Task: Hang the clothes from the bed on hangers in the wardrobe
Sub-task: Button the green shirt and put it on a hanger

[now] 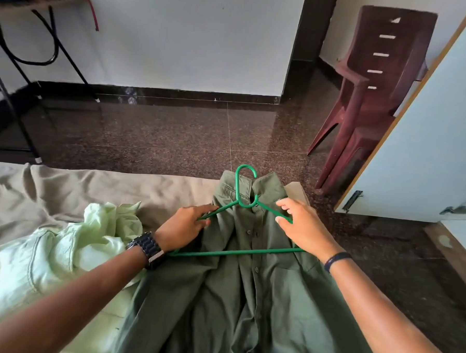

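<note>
Trouble could come if the green hanger [240, 230] slips out while I push it into the dark green shirt [247, 298], near the bed's [64, 183] far edge. My left hand [186, 225] pinches one hanger arm, my right hand [302, 226] the other. A pale green shirt [47, 253] waits left. I see no boxes or baskets; the wardrobe door [431, 138] hides what's inside.

Green hanger [238, 253], olive shirt [247, 298]

Both hands, left [186, 223] and right [302, 224], reach forward, fingers curled.
</note>
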Tool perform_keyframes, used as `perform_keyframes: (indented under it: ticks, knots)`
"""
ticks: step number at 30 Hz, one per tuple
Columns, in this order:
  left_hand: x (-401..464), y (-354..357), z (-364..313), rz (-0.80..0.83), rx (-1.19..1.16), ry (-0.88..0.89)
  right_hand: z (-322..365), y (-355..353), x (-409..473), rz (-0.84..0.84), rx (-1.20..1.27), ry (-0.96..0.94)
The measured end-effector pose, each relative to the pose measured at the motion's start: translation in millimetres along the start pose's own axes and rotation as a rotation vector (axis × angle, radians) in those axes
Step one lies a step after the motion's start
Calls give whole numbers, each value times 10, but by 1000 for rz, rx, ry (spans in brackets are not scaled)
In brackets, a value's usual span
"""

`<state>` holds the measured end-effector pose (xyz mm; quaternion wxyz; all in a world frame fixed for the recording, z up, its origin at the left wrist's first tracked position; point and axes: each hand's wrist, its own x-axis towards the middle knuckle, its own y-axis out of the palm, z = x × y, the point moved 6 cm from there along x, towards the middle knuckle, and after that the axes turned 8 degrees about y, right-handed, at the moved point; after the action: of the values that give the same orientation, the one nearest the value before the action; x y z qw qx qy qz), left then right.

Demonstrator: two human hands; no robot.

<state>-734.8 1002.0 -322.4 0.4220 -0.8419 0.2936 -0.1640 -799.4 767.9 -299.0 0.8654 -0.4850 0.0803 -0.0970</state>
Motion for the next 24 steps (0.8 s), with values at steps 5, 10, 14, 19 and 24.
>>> perform_keyframes:
  ticks: [5,10,14,19,24]
  knots:
    - [-37,78,50,19,58,24,-264,373,249,168,-156,54]
    - [-11,109,114,-17,96,27,-445,472,333,220,-245,60]
    - [75,132,200,-5,154,-45,-476,457,350,287,-161,72]
    - [160,140,149,450,461,-128,-335,580,325,623,-174,78]
    - [344,36,13,777,349,-167,-334,659,318,983,-355,274]
